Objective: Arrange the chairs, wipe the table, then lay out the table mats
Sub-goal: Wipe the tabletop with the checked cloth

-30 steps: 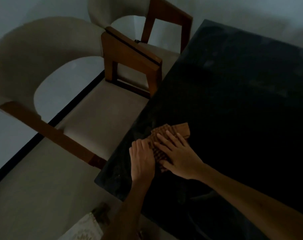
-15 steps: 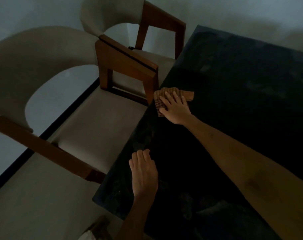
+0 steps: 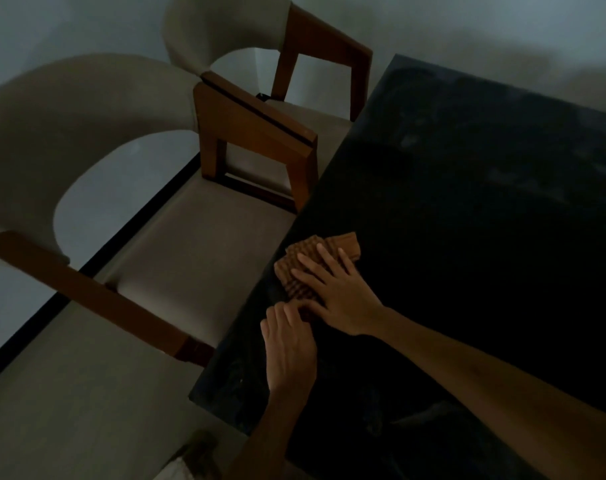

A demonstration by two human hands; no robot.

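A brown checked cloth (image 3: 303,263) lies folded on the dark table (image 3: 485,220) close to its left edge. My right hand (image 3: 336,291) presses flat on the cloth with straight, spread fingers. My left hand (image 3: 289,344) rests palm down on the table just in front of it, fingertips touching the cloth's near edge. Two chairs with beige seats and wooden arms stand along the table's left side: the near chair (image 3: 177,258) and the far chair (image 3: 305,109), both tucked against the edge.
The near left corner of the table (image 3: 204,396) lies just below my left hand. A pale patterned thing (image 3: 187,465) shows at the bottom edge, on the light floor (image 3: 69,410). The room is dim.
My right hand has pulled the cloth back along the left edge, from beside the far chair's arm to just in front of my left hand. My left hand stayed on the table.
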